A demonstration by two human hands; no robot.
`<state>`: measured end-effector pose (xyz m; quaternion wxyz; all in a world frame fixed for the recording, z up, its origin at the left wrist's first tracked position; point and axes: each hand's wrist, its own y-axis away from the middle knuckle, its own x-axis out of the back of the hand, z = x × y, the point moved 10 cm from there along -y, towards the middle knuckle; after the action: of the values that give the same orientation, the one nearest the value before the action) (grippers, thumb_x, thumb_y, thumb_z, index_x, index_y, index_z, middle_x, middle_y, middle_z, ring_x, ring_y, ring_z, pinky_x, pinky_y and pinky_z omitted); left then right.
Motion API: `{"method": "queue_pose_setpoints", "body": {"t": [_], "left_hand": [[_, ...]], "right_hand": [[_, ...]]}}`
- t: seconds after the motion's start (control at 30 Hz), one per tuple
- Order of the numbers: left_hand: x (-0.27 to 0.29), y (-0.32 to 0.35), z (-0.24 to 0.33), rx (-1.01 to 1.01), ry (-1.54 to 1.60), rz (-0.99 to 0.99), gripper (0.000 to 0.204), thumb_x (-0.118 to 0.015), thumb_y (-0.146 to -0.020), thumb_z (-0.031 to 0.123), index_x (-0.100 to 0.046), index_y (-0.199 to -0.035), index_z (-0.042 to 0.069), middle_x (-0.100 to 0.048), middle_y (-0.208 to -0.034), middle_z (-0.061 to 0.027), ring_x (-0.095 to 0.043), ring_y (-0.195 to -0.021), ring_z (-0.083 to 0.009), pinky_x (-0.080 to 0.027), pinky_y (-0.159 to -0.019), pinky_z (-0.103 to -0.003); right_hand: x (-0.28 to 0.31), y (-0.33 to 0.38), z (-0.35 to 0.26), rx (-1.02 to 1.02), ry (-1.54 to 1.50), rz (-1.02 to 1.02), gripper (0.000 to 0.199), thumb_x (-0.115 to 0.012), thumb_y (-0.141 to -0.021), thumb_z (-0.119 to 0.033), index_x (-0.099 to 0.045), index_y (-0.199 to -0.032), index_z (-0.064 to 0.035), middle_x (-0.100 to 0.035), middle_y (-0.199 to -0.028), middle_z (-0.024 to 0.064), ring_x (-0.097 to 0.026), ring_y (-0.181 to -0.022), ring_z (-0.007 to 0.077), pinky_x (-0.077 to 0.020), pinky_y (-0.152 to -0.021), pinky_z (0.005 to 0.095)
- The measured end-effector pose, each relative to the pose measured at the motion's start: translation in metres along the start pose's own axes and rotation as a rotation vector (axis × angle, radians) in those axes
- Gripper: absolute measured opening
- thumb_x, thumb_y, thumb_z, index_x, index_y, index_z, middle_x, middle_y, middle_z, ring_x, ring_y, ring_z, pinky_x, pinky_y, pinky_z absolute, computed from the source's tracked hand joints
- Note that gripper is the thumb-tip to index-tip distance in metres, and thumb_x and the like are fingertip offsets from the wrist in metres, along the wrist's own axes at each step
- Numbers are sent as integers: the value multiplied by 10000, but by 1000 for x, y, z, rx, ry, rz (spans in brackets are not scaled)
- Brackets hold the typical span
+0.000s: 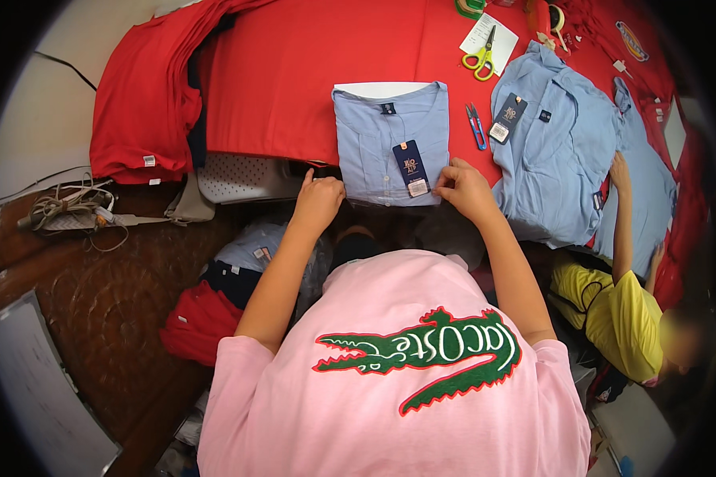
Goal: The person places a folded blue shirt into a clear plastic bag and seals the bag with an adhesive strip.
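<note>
A folded light blue shirt (363, 151) lies on the red-covered table in front of me, its lower edge at the table's near side. White backing (378, 89) shows above its neckline, and a dark navy hang tag (410, 163) rests on its front. Glossy clear plastic (386, 201) shows along the lower edge. My left hand (320, 200) is closed beside the lower left corner; what its fingers hold is hidden. At the lower right corner, my right hand (465, 189) pinches the edge of the plastic.
Small blue-handled thread snips (476, 127) and yellow-green scissors (480, 62) lie to the right. Beyond them is another light blue shirt (561, 143), with a co-worker in yellow (620, 318) reaching over neighbouring cloth. Red garments (147, 95) are stacked left; more clothes (207, 318) sit below.
</note>
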<state>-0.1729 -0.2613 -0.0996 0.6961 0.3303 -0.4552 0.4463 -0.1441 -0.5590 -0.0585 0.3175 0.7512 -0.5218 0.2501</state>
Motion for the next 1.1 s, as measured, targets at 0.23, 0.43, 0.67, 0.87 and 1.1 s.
{"method": "queue_pose_setpoints", "body": {"t": [0.23, 0.43, 0.67, 0.87, 1.1], "left_hand": [[34, -26, -6, 38, 8, 206, 76, -759, -925, 122, -734, -890, 59, -761, -894, -113, -740, -899, -329, -547, -976, -492], [83, -29, 6, 44, 217, 249, 115, -776, -942, 161, -766, -973, 51, -781, -961, -115, -739, -946, -338, -547, -922, -458], [97, -40, 24, 6, 110, 177, 125, -799, -932, 130, -750, -965, 20, -727, -1172, -124, -693, -1123, -348, -534, -968, -458], [81, -56, 25, -184, 157, 276, 173, -802, -928, 124, -708, -1008, 3, -712, -1242, -131, -678, -1159, -355, -523, -1020, -454], [63, -89, 0, 1, 216, 54, 155, -766, -962, 135, -682, -1004, 11, -618, -1522, -161, -571, -1414, -367, -463, -1159, -496]], "right_hand": [[-2, -3, 10, -21, -76, 6, 181, -862, -818, -152, -738, -869, -30, -655, -906, 100, -675, -831, 297, -519, -744, 426], [-1, -2, 24, -66, -188, 40, 198, -855, -849, -187, -741, -891, -30, -683, -927, 104, -678, -829, 297, -520, -744, 422], [35, -1, -9, 113, -2, 202, 174, -834, -850, -145, -715, -921, -41, -714, -1176, 118, -698, -1064, 311, -564, -885, 421], [36, -28, -7, 344, 70, 116, 157, -813, -841, -94, -694, -915, -23, -643, -1438, 186, -629, -1305, 391, -513, -1096, 456], [48, -38, -21, 312, 166, 126, 151, -803, -837, -54, -666, -894, -24, -590, -1570, 157, -501, -1504, 383, -441, -1203, 492]]}}
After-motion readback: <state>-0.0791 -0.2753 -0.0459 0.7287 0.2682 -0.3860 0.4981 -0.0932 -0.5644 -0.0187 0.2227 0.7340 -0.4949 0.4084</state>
